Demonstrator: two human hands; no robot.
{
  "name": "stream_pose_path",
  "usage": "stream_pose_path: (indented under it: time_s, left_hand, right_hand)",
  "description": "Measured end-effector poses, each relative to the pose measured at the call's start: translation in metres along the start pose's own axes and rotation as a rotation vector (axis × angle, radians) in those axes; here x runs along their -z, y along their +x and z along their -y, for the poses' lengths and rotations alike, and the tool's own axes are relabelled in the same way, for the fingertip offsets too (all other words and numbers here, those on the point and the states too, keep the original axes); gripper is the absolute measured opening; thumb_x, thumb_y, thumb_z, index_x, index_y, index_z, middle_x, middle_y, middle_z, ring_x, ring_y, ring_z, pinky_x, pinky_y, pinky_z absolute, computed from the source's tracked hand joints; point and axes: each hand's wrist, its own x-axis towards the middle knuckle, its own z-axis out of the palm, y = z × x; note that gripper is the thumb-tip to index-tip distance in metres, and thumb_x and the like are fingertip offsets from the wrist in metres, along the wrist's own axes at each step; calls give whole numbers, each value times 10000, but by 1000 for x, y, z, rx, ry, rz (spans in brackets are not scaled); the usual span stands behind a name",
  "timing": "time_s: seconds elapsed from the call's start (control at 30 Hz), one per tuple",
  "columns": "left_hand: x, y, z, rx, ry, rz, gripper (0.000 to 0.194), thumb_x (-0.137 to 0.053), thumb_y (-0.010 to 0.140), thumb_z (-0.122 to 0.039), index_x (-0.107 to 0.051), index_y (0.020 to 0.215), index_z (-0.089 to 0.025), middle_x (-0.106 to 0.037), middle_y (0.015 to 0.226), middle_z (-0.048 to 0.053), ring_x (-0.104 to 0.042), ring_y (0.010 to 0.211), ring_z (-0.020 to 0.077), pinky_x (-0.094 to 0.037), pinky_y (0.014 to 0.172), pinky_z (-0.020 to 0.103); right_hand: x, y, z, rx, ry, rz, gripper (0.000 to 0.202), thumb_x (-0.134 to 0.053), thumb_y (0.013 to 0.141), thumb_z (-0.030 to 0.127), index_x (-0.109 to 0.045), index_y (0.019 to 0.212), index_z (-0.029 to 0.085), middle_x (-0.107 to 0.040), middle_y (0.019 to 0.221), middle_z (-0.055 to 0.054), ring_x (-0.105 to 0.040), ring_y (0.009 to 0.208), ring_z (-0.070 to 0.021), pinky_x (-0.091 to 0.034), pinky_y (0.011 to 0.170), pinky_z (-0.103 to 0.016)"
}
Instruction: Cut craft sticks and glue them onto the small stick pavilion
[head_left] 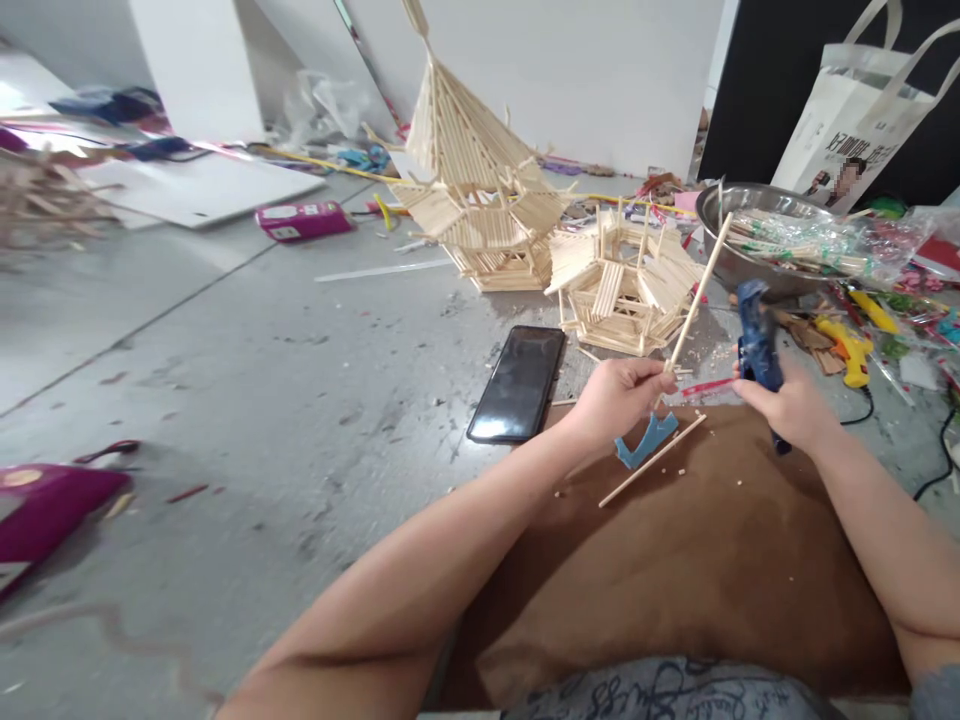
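Black phone [517,385] on the floor [247,400], then the left hand [619,398] pinching a pale stick [703,283] that leans up and right. Loose stick [652,461] just below, on the brown surface [675,570]. Right hand's [804,408] wrapped around some dark blue tool [758,340], kinda blurry tbh.

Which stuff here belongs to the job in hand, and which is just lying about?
Likely the job:
stick in the left hand
dark blue tool in the right hand
taller stick structure
lower stick structure
sticks in the metal bowl

Apparently just lying about:
black phone
white tote bag
blue scrap
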Motion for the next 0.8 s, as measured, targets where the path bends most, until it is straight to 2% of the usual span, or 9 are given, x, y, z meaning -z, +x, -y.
stream_pose_path:
  time_s: [0.07,0.17,0.37,0.63,0.8]
  left_hand:
    - [4,1,1,-54,114,-114,250,-474,782,-273,-617,636,-130,-557,524,-14,-464,503,66,-351,511,180]
    - [7,2,4,-176,205,-177,263,-465,786,-246,-589,587,-128,-527,503,-22,-445,508,62,-335,509,174]
    - [3,1,8,-280,293,-205,262,-468,792,-245,-580,587,-126,-427,464,-43,-361,474,49,-283,459,163]
    - [-1,-3,2,-295,338,-172,234,-470,790,-200,-613,622,-121,-559,531,-4,-456,495,66,-318,479,174]
    - [-2,-3,3,-267,411,-176,225,-475,774,-159,-601,592,-120,-547,504,-3,-452,473,71,-307,458,174]
  right_hand:
    - [-2,2,-6,71,-342,-45,350,-518,669,301,-535,995,175,-603,908,-98,-556,859,-256,-412,785,-411]
    - [-10,2,-11,137,-547,2,405,-496,684,298,-513,1054,135,-602,942,-136,-557,879,-274,-421,782,-403]
    - [-19,-1,-8,164,-614,35,394,-482,693,289,-513,1048,122,-618,931,-138,-573,883,-270,-430,791,-382]
    - [-22,-6,-1,251,-684,29,343,-491,696,286,-528,994,121,-632,885,-137,-579,846,-261,-429,767,-380]
    - [-24,-9,3,290,-724,33,342,-489,723,343,-537,966,107,-632,865,-144,-582,832,-269,-435,752,-387]
